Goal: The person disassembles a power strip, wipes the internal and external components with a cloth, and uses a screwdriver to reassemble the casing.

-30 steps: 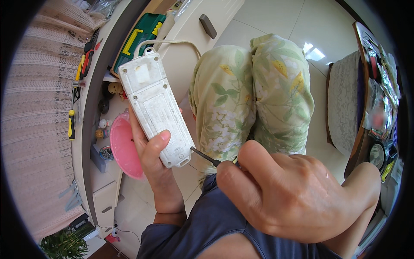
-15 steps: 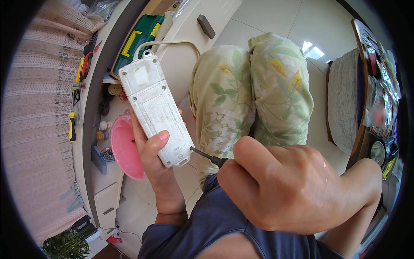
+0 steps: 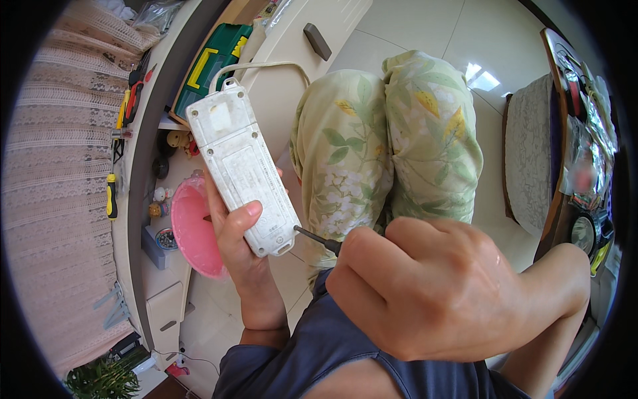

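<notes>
Strip (image 3: 242, 179) is held at a tilt in front of the body, left of the knees (image 3: 392, 143), back side up; screw holes are seen along its edges. It is gripped near its lower end by the left hand (image 3: 234, 241), thumb pressed on the back face, fingers wrapped under and partly hidden. Driver (image 3: 315, 236) is clasped in the right hand (image 3: 432, 289), fingers curled, handle mostly covered. Its tip is set at the strip's lower right corner; whether a screw is engaged cannot be told. Cord (image 3: 262, 64) is led off the strip's top end toward the knees. Pink bin (image 3: 193, 229) is partly covered by the left hand. Green case (image 3: 216, 56) is placed beyond the strip, near a drawer handle (image 3: 318, 41).
</notes>
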Tool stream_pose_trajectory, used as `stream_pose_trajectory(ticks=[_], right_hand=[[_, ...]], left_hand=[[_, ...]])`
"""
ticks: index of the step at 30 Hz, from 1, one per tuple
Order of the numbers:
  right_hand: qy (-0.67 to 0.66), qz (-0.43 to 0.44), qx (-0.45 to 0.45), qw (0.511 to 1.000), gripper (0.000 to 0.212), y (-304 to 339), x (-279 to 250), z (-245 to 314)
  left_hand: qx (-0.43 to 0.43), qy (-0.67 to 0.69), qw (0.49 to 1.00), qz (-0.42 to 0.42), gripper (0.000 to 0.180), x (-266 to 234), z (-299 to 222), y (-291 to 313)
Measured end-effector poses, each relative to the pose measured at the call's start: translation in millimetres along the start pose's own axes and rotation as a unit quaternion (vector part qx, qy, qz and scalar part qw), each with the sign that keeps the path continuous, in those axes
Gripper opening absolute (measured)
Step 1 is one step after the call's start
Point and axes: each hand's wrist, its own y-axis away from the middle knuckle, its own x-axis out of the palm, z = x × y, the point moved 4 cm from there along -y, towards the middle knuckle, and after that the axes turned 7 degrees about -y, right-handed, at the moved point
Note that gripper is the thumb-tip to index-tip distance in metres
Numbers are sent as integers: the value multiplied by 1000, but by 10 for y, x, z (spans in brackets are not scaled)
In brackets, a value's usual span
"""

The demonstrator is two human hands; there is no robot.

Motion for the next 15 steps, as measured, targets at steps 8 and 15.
stream_pose_trajectory(ticks=[8, 15], right_hand=[[45, -45, -56, 996, 16, 27, 70, -11], [110, 45, -10, 993, 16, 111, 152, -49]], left_hand=[[-7, 3, 1000, -7, 80, -22, 22, -4], [2, -5, 1000, -3, 80, -13, 41, -22]])
